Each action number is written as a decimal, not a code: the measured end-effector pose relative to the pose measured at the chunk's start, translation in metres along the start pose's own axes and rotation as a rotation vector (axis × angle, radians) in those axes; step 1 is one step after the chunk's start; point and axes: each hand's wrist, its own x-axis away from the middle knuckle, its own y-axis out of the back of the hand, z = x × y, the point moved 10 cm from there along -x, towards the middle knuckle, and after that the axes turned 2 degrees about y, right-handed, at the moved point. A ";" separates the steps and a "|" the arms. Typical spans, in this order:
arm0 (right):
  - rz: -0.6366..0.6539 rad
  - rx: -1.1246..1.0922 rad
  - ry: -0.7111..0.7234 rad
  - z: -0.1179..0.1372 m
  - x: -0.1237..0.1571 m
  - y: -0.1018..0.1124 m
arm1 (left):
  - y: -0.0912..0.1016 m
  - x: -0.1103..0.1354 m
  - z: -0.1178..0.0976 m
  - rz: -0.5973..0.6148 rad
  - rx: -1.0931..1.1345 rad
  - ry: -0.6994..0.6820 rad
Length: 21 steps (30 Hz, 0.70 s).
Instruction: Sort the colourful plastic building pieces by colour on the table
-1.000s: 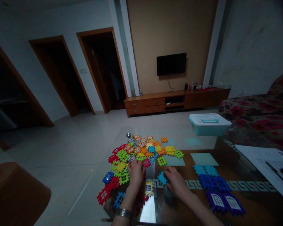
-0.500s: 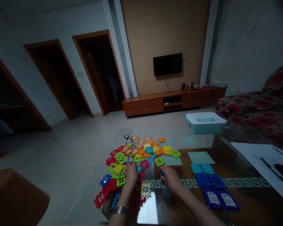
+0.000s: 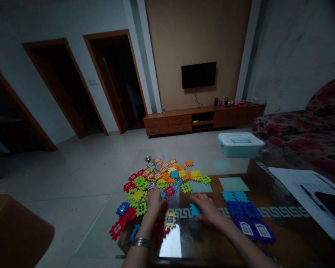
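A heap of coloured interlocking plastic tiles lies on the glass table. My left hand rests palm down on the near edge of the heap, fingers bent over red and green tiles. My right hand lies to the right of the heap and presses a light blue tile under its fingers. A yellow window tile lies between my hands. A joined strip of light blue, dark blue and purple tiles lies just right of my right hand.
A teal box with a white lid stands at the table's far right. Papers lie on the right side. A floral sofa is to the right; a brown stool is at lower left.
My right hand has slid a little towards me with the light blue tile under it. My left hand stays on the heap. The view shifted slightly.
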 end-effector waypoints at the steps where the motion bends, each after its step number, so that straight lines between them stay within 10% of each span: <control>1: 0.008 0.018 -0.002 0.003 0.001 0.002 | 0.002 -0.001 0.001 -0.003 0.008 0.000; 12: -0.069 -0.017 0.067 0.005 0.000 0.006 | 0.036 0.006 -0.038 -0.322 0.324 -0.297; 21: -0.456 -0.144 -0.005 -0.134 0.041 0.115 | -0.009 0.038 -0.124 -0.083 0.463 -0.568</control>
